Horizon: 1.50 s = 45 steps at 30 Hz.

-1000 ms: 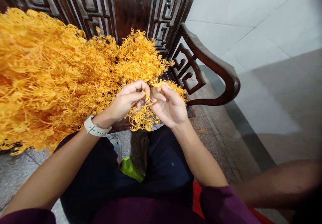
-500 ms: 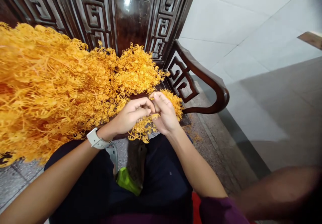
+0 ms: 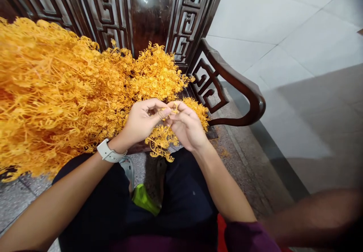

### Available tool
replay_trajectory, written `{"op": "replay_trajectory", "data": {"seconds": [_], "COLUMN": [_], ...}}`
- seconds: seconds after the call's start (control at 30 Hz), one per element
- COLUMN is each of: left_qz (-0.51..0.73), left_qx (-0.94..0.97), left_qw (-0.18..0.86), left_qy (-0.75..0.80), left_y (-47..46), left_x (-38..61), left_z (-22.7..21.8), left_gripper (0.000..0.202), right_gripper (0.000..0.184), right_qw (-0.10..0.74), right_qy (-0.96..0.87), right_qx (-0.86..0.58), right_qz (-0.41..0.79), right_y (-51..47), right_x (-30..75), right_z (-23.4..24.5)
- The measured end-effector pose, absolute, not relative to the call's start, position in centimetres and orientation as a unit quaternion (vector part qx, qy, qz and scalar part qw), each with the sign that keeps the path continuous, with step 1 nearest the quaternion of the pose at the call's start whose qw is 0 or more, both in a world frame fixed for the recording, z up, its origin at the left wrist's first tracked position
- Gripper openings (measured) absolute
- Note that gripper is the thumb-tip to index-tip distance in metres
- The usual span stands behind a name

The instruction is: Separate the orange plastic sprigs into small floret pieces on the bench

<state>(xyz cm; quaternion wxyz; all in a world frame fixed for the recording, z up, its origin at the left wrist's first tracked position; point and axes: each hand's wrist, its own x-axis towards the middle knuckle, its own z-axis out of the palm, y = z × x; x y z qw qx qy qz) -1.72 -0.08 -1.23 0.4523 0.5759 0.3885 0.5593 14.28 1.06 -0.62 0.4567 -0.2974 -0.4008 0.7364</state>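
My left hand, with a pale watch strap at its wrist, pinches a small yellow plastic piece between thumb and forefinger. Against it, my right hand is also closed on a yellow plastic flower piece at its fingertips. The fingers of both hands meet, so where one piece ends and the other begins is hidden. Just below them hangs a yellow plastic flower sprig. To the left lies a big heap of yellow plastic flower sprigs, and smaller bunches sit behind my hands.
A dark carved wooden bench carries the heap, its curved armrest standing at right. Between my knees is a bright green object. Yellow bits lie on the floor near the tiled wall. Someone's blurred limb shows at lower right.
Both hands have turned and drawn their fingertips together. The yellow piece at the right palm now shows up at the fingertips. The view has shifted slightly.
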Motion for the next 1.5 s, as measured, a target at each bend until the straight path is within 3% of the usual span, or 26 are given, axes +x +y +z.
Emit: {"op": "replay_trajectory", "data": {"seconds": [0.3,0.67,1.17,1.5], "left_qz": [0.593,0.524,0.421,0.376], "left_qx": [0.533,0.585,0.612,0.640], "left_qw": [0.448,0.475,0.506,0.481], "left_qy": [0.405,0.397,0.438,0.467], "left_y": [0.0,0.2,0.2,0.4], "left_x": [-2.1,-2.3,-1.8,-2.1], "left_z": [-1.1,-0.5,-2.1,-2.3], "left_gripper": [0.017,0.031,0.038,0.040], "right_gripper": [0.019,0.020,0.035,0.037], "right_qw": [0.428,0.433,0.625,0.636], "right_qy": [-0.373,-0.404,-0.316,-0.337], "right_qx": [-0.290,-0.340,-0.401,-0.422], "right_qz": [0.771,0.730,0.590,0.551], "right_y": [0.5,0.2,4.8,4.2], "right_x": [14.1,14.3,19.5,20.1], "right_z": [0.2,0.2,0.1,0.6]}}
